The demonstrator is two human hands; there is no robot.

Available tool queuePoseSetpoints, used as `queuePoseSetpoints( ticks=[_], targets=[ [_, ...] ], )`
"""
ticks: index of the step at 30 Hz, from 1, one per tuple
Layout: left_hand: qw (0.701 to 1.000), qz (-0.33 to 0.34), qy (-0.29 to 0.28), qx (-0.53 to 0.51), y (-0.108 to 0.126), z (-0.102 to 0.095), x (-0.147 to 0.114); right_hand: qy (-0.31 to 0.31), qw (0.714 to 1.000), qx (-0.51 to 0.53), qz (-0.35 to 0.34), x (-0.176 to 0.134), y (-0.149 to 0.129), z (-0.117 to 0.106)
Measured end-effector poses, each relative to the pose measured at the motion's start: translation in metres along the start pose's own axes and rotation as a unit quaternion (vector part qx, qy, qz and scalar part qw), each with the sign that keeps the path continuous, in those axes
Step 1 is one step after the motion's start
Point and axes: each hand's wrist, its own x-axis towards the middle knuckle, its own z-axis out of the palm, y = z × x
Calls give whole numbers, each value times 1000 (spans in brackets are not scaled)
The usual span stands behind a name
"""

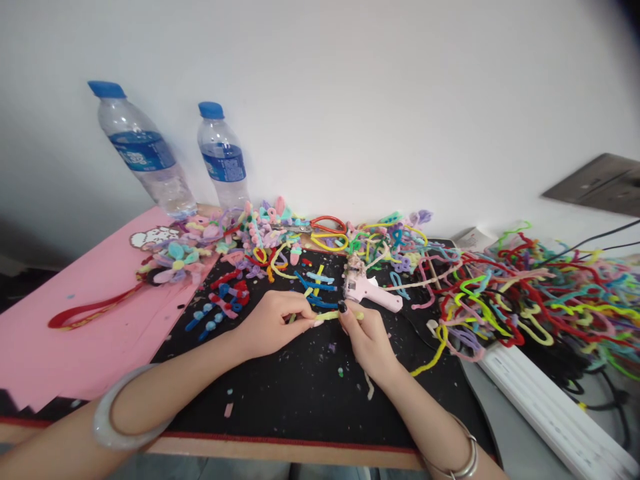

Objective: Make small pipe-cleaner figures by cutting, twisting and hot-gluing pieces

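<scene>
A pale yellow-green pipe cleaner (329, 315) stretches between my two hands above the black mat (280, 393). My left hand (275, 321) pinches its left part between thumb and fingertips. On the right, my right hand (367, 337) grips the other part, thumb and index finger pressed together. A pink glue gun (373, 292) lies just beyond my right hand. Several blue pipe cleaner pieces (320, 283) sit past my fingertips. Left of them are red and pink twisted pieces (230, 297) and light blue ones (210, 320).
Two water bottles (223, 157) stand against the wall. Scissors with red and yellow handles (327, 233) rest among small fuzzy shapes at the back. A large pile of coloured pipe cleaners (545, 287) and a white power strip (555, 407) lie right. Pink sheets (95, 280) cover the left side.
</scene>
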Motion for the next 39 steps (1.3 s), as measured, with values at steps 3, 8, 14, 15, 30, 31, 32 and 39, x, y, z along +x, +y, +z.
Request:
queuePoseSetpoints(
  ticks=[3, 8, 14, 15, 30, 31, 32, 39],
  targets=[
    [1000, -2, -2, -7, -1, 0, 0, -6, 1000, 20, 0, 0, -1, -2],
    [1000, 7, 3, -8, 1, 0, 0, 18, 1000, -16, -10, 0, -1, 0],
    [999, -16, -30, -30, 2, 2, 0, 62, 993, -88, -47, 1, 1, -4],
    [998, -19, -37, -35, 1, 3, 0, 71, 992, -92, -57, 1, 1, -5],
    [987, -82, 128, -54, -4, -1, 1, 77, 981, -142, -104, 4, 5, -9],
    [986, -84, 135, -55, -5, -2, 2, 76, 981, -143, -104, 4, 6, -9],
    [986, -82, 137, -52, -4, -3, 2, 71, 982, -144, -103, 4, 6, -9],
    [998, -39, 35, -36, 4, -5, 4, -9, 985, -143, -98, 3, 3, -6]
  ],
)
